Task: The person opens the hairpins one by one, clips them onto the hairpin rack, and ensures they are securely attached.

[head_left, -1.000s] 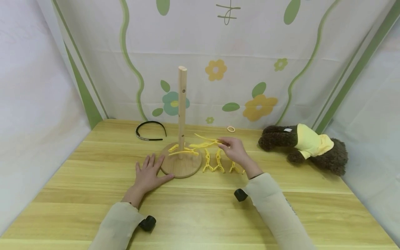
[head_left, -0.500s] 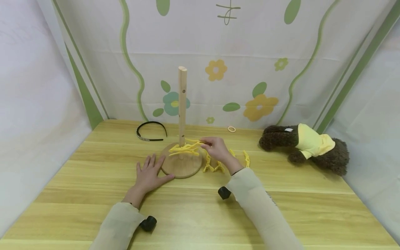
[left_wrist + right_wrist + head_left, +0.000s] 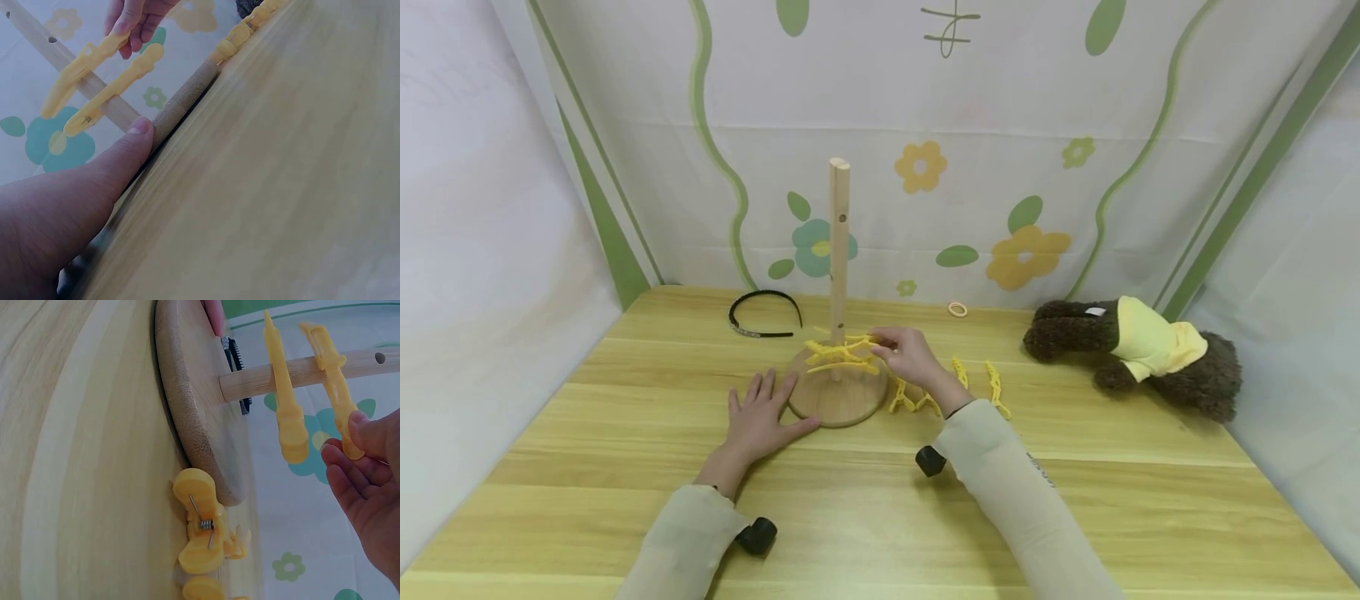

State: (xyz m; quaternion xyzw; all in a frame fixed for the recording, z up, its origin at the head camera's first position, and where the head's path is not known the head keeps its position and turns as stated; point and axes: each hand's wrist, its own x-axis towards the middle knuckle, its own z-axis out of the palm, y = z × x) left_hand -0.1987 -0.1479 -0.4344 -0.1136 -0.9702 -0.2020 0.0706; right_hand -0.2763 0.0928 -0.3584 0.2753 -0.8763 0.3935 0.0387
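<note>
My right hand [image 3: 910, 358] pinches the tail end of a yellow hair clip [image 3: 337, 384] between thumb and fingers. That clip's jaws lie across the upright wooden post [image 3: 839, 250], low down on it. Just below, a second yellow hair clip [image 3: 287, 409] sits across the same post, its tail pointing the same way. My left hand [image 3: 760, 425] lies with fingers spread on the left side of the round wooden base [image 3: 842, 408], the thumb [image 3: 134, 140] at its front rim. Several more yellow clips [image 3: 996, 387] stand in a row right of the base, partly hidden by my right hand and wrist.
A black headband [image 3: 763, 333] lies at the back left of the wooden table [image 3: 850, 517]. Behind the clips is a small pale ring [image 3: 957, 309]. A dark brown plush toy [image 3: 1210, 375] in a yellow shirt lies at the right edge. A patterned curtain [image 3: 970, 100] hangs behind.
My right hand has carried its hair clip leftward to the post, and the clip now sits across it above the other one. My left hand has stayed in place on the base.
</note>
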